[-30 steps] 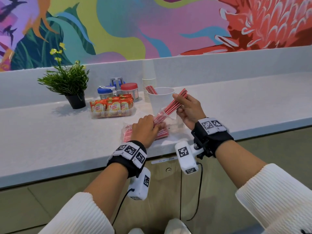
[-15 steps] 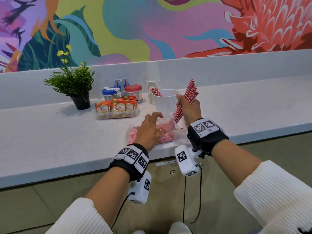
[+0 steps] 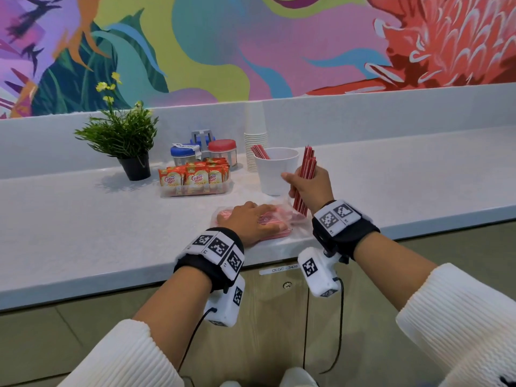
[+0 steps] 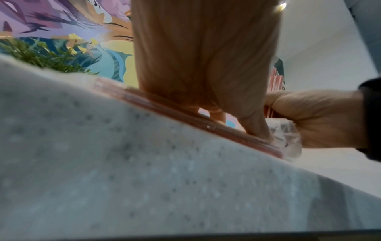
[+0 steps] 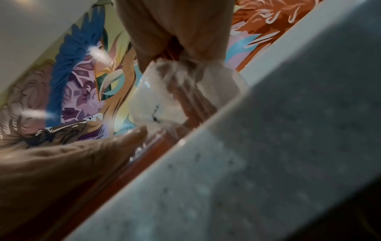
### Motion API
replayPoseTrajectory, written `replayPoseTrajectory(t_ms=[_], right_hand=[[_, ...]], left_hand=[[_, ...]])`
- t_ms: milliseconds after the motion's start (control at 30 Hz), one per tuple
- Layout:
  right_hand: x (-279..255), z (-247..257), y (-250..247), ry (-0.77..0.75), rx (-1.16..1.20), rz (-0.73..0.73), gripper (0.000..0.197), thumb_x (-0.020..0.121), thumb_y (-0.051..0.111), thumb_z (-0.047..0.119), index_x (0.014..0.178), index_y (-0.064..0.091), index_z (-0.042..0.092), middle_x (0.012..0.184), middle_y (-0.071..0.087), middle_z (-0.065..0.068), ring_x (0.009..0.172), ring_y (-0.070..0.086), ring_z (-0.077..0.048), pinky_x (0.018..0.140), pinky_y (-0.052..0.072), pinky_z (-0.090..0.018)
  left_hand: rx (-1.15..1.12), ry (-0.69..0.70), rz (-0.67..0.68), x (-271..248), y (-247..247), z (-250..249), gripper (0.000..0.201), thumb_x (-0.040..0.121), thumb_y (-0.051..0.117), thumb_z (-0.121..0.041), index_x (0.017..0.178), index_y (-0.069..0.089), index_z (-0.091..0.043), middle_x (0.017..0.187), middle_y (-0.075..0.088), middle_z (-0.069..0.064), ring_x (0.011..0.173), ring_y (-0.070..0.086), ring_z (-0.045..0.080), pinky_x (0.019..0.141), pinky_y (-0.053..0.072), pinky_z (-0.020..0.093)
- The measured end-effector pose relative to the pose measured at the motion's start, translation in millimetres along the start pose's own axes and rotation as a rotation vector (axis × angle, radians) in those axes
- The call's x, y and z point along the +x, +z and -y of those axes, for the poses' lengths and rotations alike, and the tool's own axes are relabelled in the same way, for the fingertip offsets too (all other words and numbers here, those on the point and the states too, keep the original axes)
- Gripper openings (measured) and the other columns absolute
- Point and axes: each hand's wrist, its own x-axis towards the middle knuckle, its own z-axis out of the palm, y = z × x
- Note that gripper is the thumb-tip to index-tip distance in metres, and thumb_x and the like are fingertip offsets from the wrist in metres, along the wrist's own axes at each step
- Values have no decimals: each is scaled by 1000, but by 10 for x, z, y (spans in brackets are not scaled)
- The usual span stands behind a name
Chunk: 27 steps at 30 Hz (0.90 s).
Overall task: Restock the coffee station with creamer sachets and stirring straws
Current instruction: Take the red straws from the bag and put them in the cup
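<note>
Speckled white countertop (image 3: 83, 233) beneath a floral mural. Right hand (image 3: 312, 185) grips upright red stirring straws (image 3: 305, 177) just right of the white cup (image 3: 275, 170); left hand (image 3: 251, 219), fingers flat, presses the straw packet (image 3: 282, 230) near the counter's edge.

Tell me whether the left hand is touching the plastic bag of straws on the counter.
Touching. The left wrist view shows the left hand pressing its fingertips down onto the bag of straws; the head view agrees.

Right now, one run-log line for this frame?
step: straws to cup | right hand: grips straw bundle upright beside white cup | left hand: flat on straw bag | creamer tray: stocked
</note>
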Motion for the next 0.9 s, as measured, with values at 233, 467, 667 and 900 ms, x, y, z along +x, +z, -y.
replayPoseTrajectory(t_ms=[233,467,667,900], right_hand=[[5,59,47,5,51,14,30,89,60,22,63,47,16,53,46,-3,41,44,-11,50,43,-24],[381,594,65,-101,153,20,31,90,58,23,63,44,15,51,44,-4,33,43,-7,47,41,-25],[842,953,187,-149,229,72,33,89,59,19,59,48,13,40,46,2,35,45,-11,46,46,-27],[1345,756,509,-170,-48,41,41,87,57,18,47,51,10,42,51,-1,37,48,-9,55,45,-24]], left_hand=[[121,-29,104,12,-153,-174,58,89,49,-52,141,34,-30,143,41,10,130,41,30,109,32,42],[239,35,-15,175,-924,-438,41,96,47,-31,135,47,-17,141,48,7,128,45,24,104,34,31],[168,22,-188,420,-1385,-407,34,94,51,-24,123,59,-7,132,55,11,122,49,28,98,38,30],[-82,-119,-318,1061,-1369,-39,24,90,56,-15,102,68,1,107,69,16,95,63,27,85,49,30]])
